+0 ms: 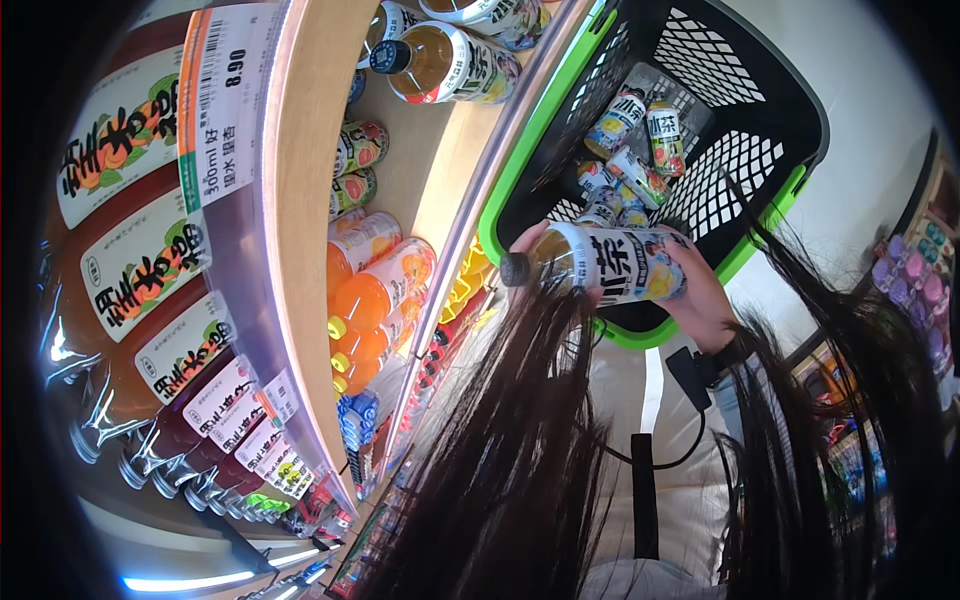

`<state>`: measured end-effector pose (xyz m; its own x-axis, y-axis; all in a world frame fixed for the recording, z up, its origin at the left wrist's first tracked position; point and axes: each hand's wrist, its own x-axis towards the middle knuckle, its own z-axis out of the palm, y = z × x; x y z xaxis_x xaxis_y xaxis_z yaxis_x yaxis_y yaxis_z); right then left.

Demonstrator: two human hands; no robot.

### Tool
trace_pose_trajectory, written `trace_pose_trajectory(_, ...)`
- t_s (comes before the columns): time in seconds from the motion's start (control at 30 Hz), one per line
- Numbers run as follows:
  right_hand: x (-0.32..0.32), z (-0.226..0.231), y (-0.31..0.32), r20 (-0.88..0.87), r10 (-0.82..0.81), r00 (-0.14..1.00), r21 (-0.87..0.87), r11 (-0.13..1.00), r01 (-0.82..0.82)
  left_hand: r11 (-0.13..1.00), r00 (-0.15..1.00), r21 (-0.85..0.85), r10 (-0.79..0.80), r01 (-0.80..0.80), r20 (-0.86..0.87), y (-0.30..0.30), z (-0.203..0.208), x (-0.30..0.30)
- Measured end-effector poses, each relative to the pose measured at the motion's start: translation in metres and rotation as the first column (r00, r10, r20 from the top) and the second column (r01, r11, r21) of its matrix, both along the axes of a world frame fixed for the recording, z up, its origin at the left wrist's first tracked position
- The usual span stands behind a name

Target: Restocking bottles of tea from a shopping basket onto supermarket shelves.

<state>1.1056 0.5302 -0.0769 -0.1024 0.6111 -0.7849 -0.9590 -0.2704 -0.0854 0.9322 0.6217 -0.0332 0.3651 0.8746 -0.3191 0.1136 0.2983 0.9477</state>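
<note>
A bottle of amber tea (622,264) with a dark cap and a white, fruit-printed label lies on its side over the near end of a black shopping basket (790,112) with green edges. My right hand (703,297) is closed around the bottle's base end. Near the cap end, part of my left hand (530,237) shows against the bottle's shoulder; the bottle and long dark hair hide the rest. Down in the basket lie several similar bottles (664,138) with white labels and colourful fruit prints.
On the left, a store shelf (300,200) holds large reddish-brown bottles (120,170), orange drink bottles (362,300) and more amber tea bottles (440,62). A price tag (228,95) hangs on its edge. Dark hair (500,430) covers much of the lower view. Further goods (910,280) stand at far right.
</note>
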Motion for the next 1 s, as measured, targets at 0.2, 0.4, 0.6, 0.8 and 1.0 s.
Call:
trace_pose_trajectory(0.2, -0.045, -0.014, 0.028, -0.045, 0.099, 0.994, 0.009, 0.995, -0.098, 0.975, 0.975, 0.146, 0.183, -0.165, -0.124, -0.005, 0.01, -0.024)
trace_pose_trajectory(0.4, -0.105, -0.014, 0.075, 0.15, 0.152, 0.977, 0.13, 0.976, -0.172, 0.873, 0.745, 0.487, 0.301, 0.036, -0.595, 0.006, 0.05, -0.058)
trace_pose_trajectory(0.6, -0.149, -0.014, 0.104, 0.782, 0.265, 0.564, 0.076, 0.858, -0.509, 0.917, 0.841, 0.377, 0.304, -0.132, -0.447, 0.024, 0.071, -0.059)
trace_pose_trajectory(0.8, -0.146, 0.004, 0.116, 0.791, 0.122, 0.6, 0.233, 0.847, -0.479, 0.851, 0.816, 0.504, 0.394, -0.15, -0.422, 0.04, 0.058, -0.057)
trace_pose_trajectory(1.0, -0.134, 0.007, 0.137, 0.794, -0.045, 0.607, 0.359, 0.84, -0.407, 0.804, 0.833, 0.584, 0.396, -0.111, -0.387, 0.056, 0.057, -0.043)
